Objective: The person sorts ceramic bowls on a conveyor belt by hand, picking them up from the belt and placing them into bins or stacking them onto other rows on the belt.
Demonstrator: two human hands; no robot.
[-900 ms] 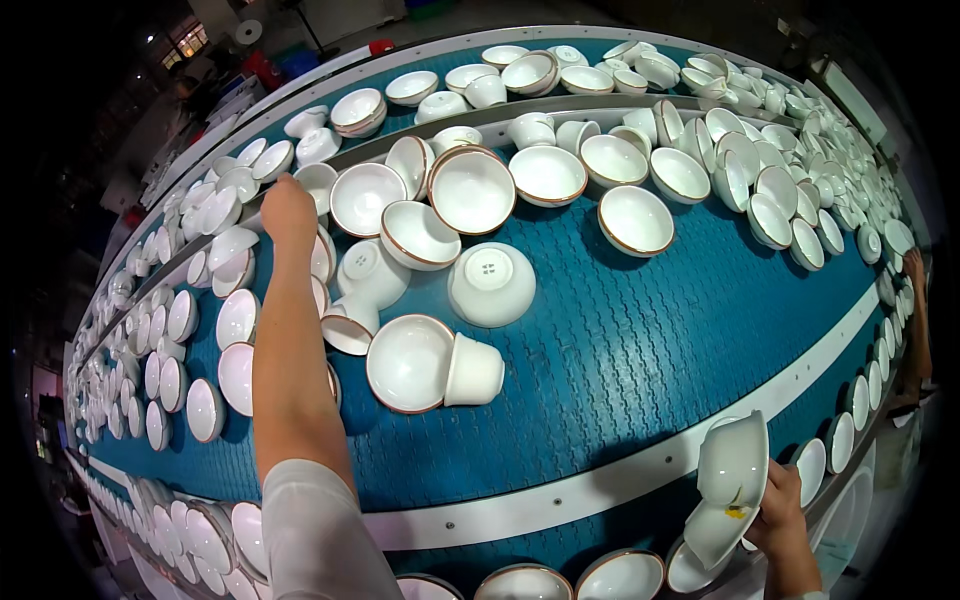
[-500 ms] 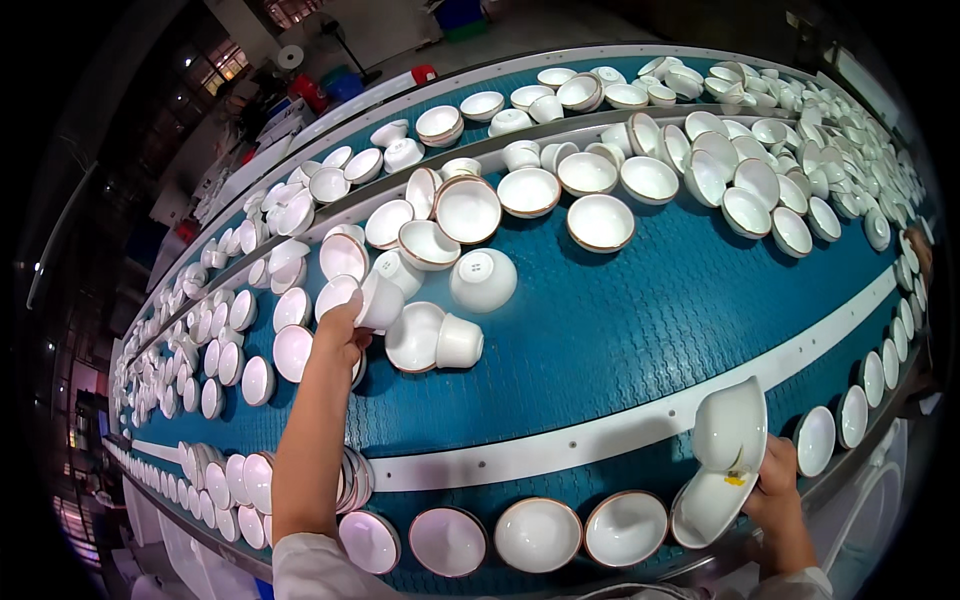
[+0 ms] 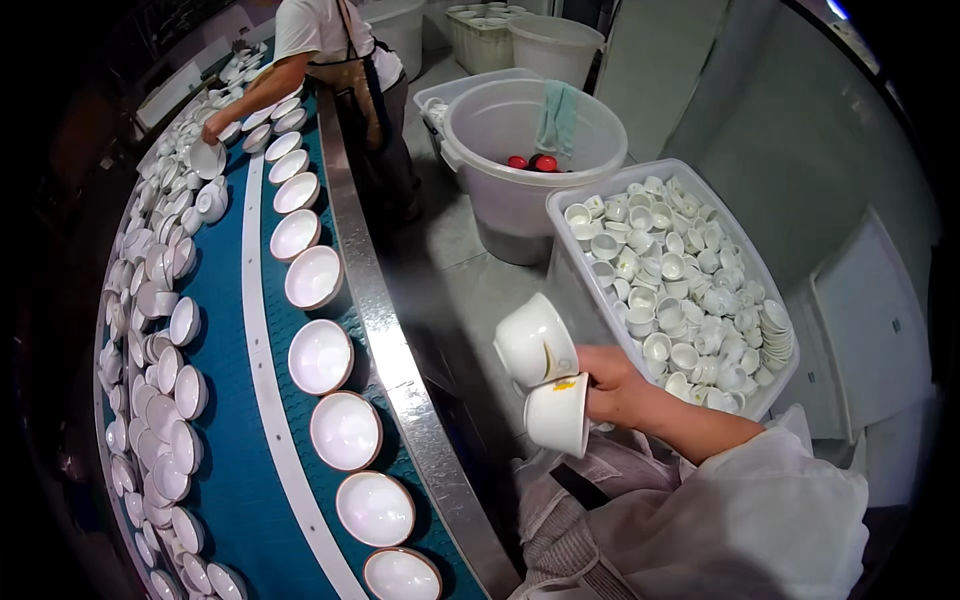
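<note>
My right hand (image 3: 622, 388) is closed around two small white cups held together over the floor. The upper cup (image 3: 530, 340) is tilted and carries a thin brownish-gold mark. Below it, the lower cup (image 3: 556, 415) has a yellow pattern near its rim. Beyond that hand stands a clear plastic tub (image 3: 582, 285) heaped with white cups, some bearing yellow marks. My left hand is out of view. To the left, a row of white bowls with brown rims (image 3: 346, 430) lies along the near lane of the blue conveyor belt (image 3: 225, 450).
A metal edge (image 3: 375, 330) borders the conveyor. A co-worker (image 3: 345, 60) reaches over the belt, hand (image 3: 213, 127) at a white bowl (image 3: 207, 160). A large round bucket (image 3: 480, 185) holds red items, with a green cloth (image 3: 557, 118) over its rim. More piled bowls (image 3: 165, 420) line the far lane.
The view has swung right, from the belt toward the tubs. My right hand has carried its two white cups off the belt's edge. My left hand has gone out of view.
</note>
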